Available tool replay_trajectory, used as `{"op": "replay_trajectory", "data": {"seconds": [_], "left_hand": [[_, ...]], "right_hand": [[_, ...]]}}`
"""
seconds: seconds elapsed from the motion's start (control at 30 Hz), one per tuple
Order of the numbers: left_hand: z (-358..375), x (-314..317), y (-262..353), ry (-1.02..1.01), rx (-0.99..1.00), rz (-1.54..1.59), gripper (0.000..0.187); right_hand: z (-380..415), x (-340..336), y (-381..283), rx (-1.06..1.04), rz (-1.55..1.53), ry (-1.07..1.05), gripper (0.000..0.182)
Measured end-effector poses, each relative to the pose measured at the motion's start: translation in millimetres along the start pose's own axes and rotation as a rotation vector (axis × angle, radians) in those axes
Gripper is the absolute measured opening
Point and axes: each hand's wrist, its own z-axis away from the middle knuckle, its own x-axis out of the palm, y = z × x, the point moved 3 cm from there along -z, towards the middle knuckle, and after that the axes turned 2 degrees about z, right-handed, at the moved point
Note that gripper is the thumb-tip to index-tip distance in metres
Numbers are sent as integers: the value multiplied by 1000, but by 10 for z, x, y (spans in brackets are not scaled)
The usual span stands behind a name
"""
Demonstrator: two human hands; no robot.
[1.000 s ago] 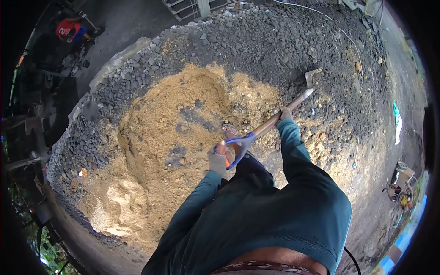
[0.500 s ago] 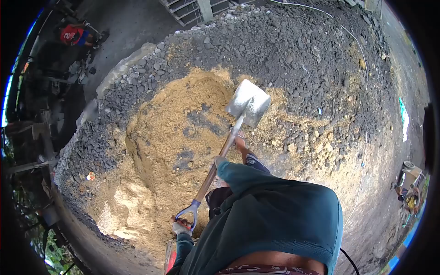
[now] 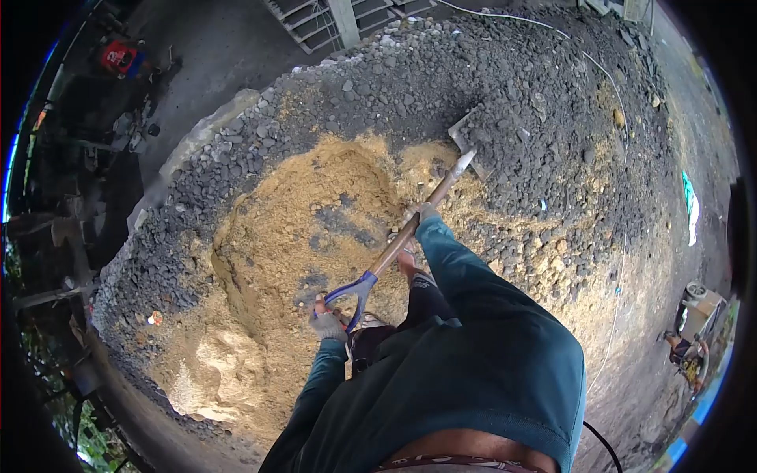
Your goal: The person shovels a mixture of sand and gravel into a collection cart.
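A shovel (image 3: 392,251) slants from lower left to upper right. My left hand (image 3: 326,322), in a grey glove, is closed round its blue D-shaped handle (image 3: 361,288). Further up, my right hand (image 3: 423,211) is wrapped round the wooden shaft. The blade (image 3: 461,135) lies in the dark gravel (image 3: 512,118), with stones over much of it. Tan sand (image 3: 276,197) with dark patches spreads left of the shaft. A foot (image 3: 407,258) shows just below the shaft.
Slatted frames (image 3: 343,22) stand at the top. A person in red (image 3: 122,59) is at the upper left. Another person (image 3: 684,351) is beside a cart (image 3: 698,311) at the right. A thin cable (image 3: 603,71) crosses the gravel; a rocky edge (image 3: 197,130) borders the pile's left side.
The blade has moved up and right, from bare above the sand into the gravel. Both hands have moved up and right with the shovel, and my right arm is stretched out further.
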Motion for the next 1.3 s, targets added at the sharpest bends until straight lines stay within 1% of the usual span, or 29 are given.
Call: {"op": "replay_trajectory", "data": {"seconds": [0.03, 0.07, 0.1, 0.13, 0.2, 0.27, 0.33, 0.4, 0.43, 0.47, 0.53, 0.57, 0.6, 0.67, 0.73, 0.8, 0.83, 0.87, 0.9, 0.93, 0.97, 1.0, 1.07, 1.1, 1.13, 1.2, 1.23, 1.27, 1.3], "left_hand": [[-12, 199, -38, -56, 6, 1, 38], [8, 473, -121, -114, 6, 1, 34], [209, 899, -28, -235, 80, 19, 26], [264, 1241, -76, -446, -30, 54, 21], [1012, 2013, 383, -865, 287, -252, 25], [1708, 2310, 740, -1051, 776, -516, 32], [1736, 1997, 664, -1125, 754, -517, 35], [1551, 1384, 571, -1057, 425, -355, 36], [1288, 934, 487, -932, 122, -184, 36], [836, 372, 179, -607, -28, -42, 37], [-47, -1067, -271, -231, -262, 59, 46], [-59, -1688, -209, -155, -300, 37, 50], [84, -2138, -85, 118, -184, -64, 53], [193, -3213, 44, 289, -316, 45, 54], [301, -3453, 380, 331, -272, -11, 55], [50, -2761, 468, 242, -207, -76, 53], [-141, -2075, 394, 87, -142, -132, 49], [-447, -1542, 227, 56, 25, -224, 47], [-278, -753, 291, -27, 33, -191, 42], [-352, -341, 155, -8, -3, -108, 37], [-573, -151, 10, -44, 101, -52, 31], [-515, 112, 27, -59, 42, -93, 30], [-342, 605, -76, -151, -22, -142, 30], [-290, 810, -208, -235, -25, -150, 30], [-193, 1059, -414, -259, -101, -137, 30], [674, 1837, -310, -685, -114, -174, 32], [987, 2109, -355, -871, -28, -261, 30], [1468, 2403, -142, -1063, 148, -438, 32], [1810, 2561, -71, -1176, 461, -579, 36]], "right_hand": [[-242, -196, -189, -60, -27, 32, 9], [165, -243, -675, -102, -124, -68, 7], [234, -401, -1079, -188, -177, -87, 9], [659, -424, -1555, -149, -249, -88, 10], [695, -803, -2295, -339, -305, -179, 15], [825, -1194, -2768, -376, -243, -134, 19], [1158, -1138, -2591, -360, -182, -195, 18], [1315, -897, -1941, -302, -273, -310, 15], [1321, -711, -1430, -225, -265, -207, 10], [1331, -526, -917, -147, -263, -107, 6], [669, -510, 665, -48, 1, -209, 13], [-7, -634, 1425, -105, 158, -185, 11], [-640, -750, 2128, -158, 316, -153, 10], [-357, -822, 1755, -175, 874, -211, 32], [-465, -805, 1713, -455, 1204, -237, 42], [-266, -509, 1764, -118, 663, -100, 24], [-30, -349, 1811, 5, 417, -33, 16], [30, -258, 1686, 64, 254, 8, 9], [-102, -207, 1497, 81, 124, 39, 10], [-1099, -383, 1587, 214, -52, 89, 12], [-846, -396, 1015, 190, -75, 22, 14], [-212, -311, 452, 180, -172, 29, 16], [-507, -707, -8, 107, 8, 199, 15], [-337, -840, -356, 55, -196, 197, 13], [-159, -1051, -768, -21, -147, 138, 13], [82, -1531, -1536, -280, -252, 35, 16], [157, -1801, -1856, -290, -258, -90, 17], [478, -1970, -2168, -359, -222, -44, 19], [661, -2204, -2422, -390, -270, -77, 20]]}}
